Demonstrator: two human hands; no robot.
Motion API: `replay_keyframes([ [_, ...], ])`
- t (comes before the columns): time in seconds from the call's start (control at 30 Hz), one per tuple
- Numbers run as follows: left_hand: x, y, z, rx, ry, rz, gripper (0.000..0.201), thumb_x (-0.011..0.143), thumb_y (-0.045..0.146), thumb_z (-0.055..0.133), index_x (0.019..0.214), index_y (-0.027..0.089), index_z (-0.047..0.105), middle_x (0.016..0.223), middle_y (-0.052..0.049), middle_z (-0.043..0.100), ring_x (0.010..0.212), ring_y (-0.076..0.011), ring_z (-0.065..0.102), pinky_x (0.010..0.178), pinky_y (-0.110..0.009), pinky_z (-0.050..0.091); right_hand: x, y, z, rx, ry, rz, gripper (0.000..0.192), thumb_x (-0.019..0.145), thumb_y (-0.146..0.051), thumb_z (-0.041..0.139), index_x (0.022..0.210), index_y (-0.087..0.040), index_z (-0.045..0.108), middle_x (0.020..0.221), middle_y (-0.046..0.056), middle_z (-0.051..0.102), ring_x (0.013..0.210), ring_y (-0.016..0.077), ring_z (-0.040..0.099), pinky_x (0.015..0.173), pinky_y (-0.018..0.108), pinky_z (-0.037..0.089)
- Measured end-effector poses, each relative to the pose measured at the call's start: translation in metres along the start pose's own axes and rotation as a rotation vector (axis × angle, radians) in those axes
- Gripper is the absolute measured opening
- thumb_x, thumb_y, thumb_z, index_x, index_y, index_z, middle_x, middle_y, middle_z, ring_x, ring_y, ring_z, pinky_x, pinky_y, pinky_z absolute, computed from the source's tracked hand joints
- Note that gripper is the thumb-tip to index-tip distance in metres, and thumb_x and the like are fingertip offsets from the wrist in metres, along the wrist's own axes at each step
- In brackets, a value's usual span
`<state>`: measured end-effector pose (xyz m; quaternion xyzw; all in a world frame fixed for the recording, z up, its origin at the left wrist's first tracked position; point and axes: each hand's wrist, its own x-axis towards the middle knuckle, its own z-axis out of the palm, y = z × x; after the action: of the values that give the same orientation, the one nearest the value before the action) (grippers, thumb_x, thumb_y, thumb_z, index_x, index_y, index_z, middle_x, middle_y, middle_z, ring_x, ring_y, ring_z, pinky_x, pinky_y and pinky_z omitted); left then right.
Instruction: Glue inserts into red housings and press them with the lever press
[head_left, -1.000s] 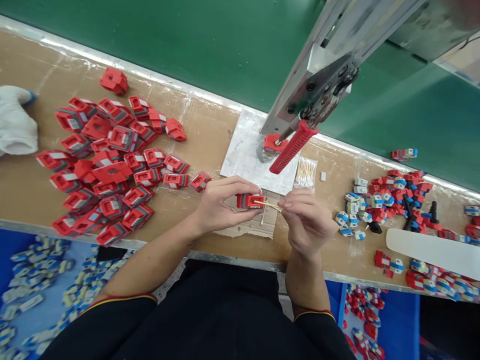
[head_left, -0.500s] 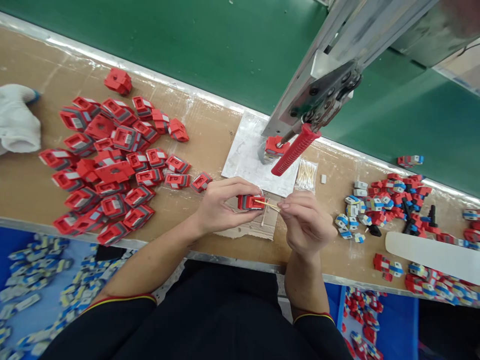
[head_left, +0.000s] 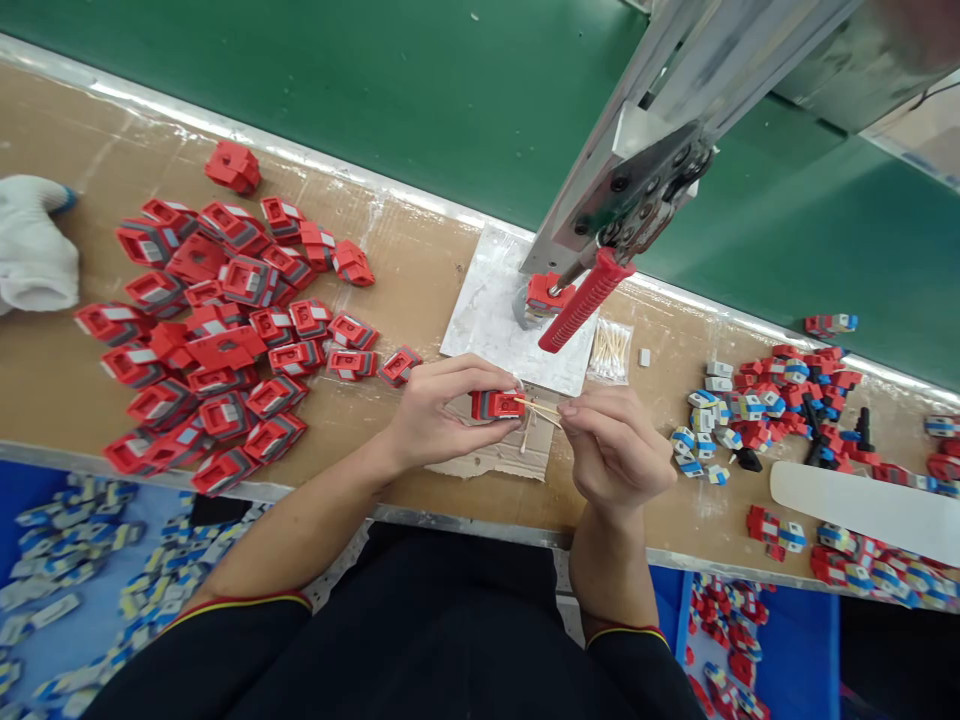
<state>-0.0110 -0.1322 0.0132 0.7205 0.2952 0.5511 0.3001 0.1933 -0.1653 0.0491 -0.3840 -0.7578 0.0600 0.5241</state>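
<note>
Between the thumb and fingers of my left hand (head_left: pixel 435 415) is a red and grey plastic toy part (head_left: pixel 496 405), its hollow side facing up. My right hand (head_left: pixel 619 440) pinches a thin cotton swab (head_left: pixel 541 408), whose tip reaches the right end of the red part. Whether the tip touches the plastic is hard to make out. Beneath both hands lies a torn piece of cardboard (head_left: pixel 491 465) with a loose swab on it. A clear bag of cotton swabs (head_left: pixel 611 350) sits just beyond my right hand.
A toggle clamp with a red handle (head_left: pixel 585 300) presses another red part (head_left: pixel 546 294) on a metal plate (head_left: pixel 480 310). Many red parts (head_left: pixel 225 345) are heaped at left, near a white glove (head_left: pixel 37 245). Mixed parts (head_left: pixel 780 400) lie right; blue bins (head_left: pixel 806 640) stand below the table edge.
The swab's tip has shifted from inside the red part's hollow to its right end. The red part is slightly tilted differently in my left hand.
</note>
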Motion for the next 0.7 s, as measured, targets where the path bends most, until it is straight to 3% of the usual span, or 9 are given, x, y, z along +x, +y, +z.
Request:
replay_keyframes([
  [0.7,-0.001,0.001,0.001,0.028,-0.024,0.014,0.026,0.082,0.021,0.089,0.106,0.018,0.079,0.097,-0.008,0.083,0.087,-0.0170,0.081,0.080,-0.025,0.067,0.003,-0.005,0.003,0.018,-0.022,-0.017,0.034,0.093,-0.003,0.069,0.118,-0.026,0.075,0.088,0.003,0.081,0.075,0.0195,0.076,0.064,0.035,0.062],
])
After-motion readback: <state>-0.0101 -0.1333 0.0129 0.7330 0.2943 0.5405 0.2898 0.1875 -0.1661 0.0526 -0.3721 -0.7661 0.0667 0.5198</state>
